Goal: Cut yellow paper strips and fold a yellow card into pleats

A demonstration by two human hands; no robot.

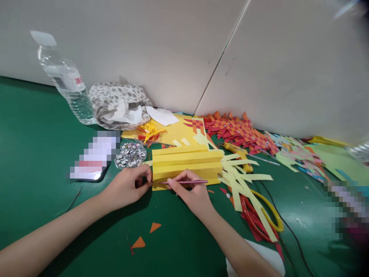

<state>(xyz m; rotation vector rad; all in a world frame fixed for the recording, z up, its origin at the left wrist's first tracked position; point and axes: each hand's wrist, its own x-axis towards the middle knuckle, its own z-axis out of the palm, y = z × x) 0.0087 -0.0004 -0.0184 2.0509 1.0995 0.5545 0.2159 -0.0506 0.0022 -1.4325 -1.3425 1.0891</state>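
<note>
A sheet of yellow paper [187, 157] with folds running across its width lies on the green table. At its left edge, my left hand [127, 184] is closed, thumb and forefinger pinching the lower left corner. My right hand [193, 192] grips a slim pinkish pencil [201, 181] above the lower part of the sheet. The pencil lies almost level, its tip pointing left toward my left fingers. Whether the tip touches the paper I cannot tell. Pale yellow paper strips [239, 177] fan out to the right of the sheet.
A water bottle [67, 80], a patterned tissue pouch [118, 100], a phone [96, 157] and a bag of googly eyes [131, 154] stand or lie at left. Woven red-orange paper fish [236, 130], a yellow glue gun [238, 152] and scissors [271, 211] are at right. Orange scraps [139, 242] lie in front.
</note>
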